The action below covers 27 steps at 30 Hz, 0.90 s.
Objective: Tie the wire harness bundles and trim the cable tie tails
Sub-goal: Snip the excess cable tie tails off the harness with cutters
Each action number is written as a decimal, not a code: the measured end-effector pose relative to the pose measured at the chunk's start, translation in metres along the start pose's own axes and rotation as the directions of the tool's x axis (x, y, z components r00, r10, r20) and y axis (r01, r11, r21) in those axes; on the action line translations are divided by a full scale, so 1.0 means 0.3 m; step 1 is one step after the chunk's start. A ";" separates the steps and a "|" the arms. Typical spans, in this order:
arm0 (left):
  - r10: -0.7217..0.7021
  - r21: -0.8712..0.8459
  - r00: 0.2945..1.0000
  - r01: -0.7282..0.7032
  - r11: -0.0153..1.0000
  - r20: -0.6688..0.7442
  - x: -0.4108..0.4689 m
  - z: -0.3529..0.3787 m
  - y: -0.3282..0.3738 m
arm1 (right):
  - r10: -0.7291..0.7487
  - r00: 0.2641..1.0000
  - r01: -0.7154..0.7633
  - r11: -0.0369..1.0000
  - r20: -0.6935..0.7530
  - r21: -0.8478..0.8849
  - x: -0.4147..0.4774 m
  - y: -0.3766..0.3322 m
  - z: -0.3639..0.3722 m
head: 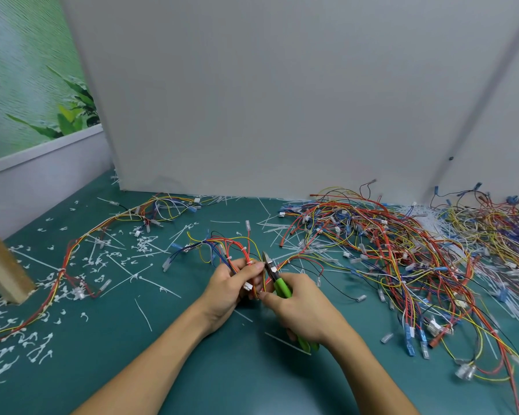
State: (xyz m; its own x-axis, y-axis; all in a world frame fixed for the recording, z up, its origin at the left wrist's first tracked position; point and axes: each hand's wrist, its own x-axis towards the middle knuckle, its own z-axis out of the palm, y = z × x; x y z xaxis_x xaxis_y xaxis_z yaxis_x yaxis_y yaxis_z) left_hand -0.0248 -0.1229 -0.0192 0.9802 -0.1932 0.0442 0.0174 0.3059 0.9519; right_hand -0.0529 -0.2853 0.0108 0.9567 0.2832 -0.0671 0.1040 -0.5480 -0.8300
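Table [174,348], middle, toward near edge. Left hand [232,284] grasps harness bundle [231,244], fingers curled round the red and yellow wires. Right hand [304,310] clenches green-handled cutters [280,286], nose up against the bundle; jaw gap unclear. Tie tail too small to spot. Risk: blades this close may nick insulation. Trailing leads may snag the harness pile [402,250] along the far right edge.
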 end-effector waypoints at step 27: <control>-0.002 -0.031 0.999 0.000 1.000 -0.037 0.009 -0.005 -0.008 | 0.013 0.993 -0.015 1.000 0.119 0.016 -0.012 -0.003 -0.007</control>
State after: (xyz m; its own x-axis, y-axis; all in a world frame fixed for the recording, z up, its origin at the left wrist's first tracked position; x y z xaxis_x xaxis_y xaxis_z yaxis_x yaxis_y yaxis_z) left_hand -0.0219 -0.1228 -0.0219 0.9867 -0.1592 0.0315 0.0240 0.3349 0.9420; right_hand -0.0558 -0.2875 0.0127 0.9188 0.3678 -0.1431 0.0853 -0.5391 -0.8379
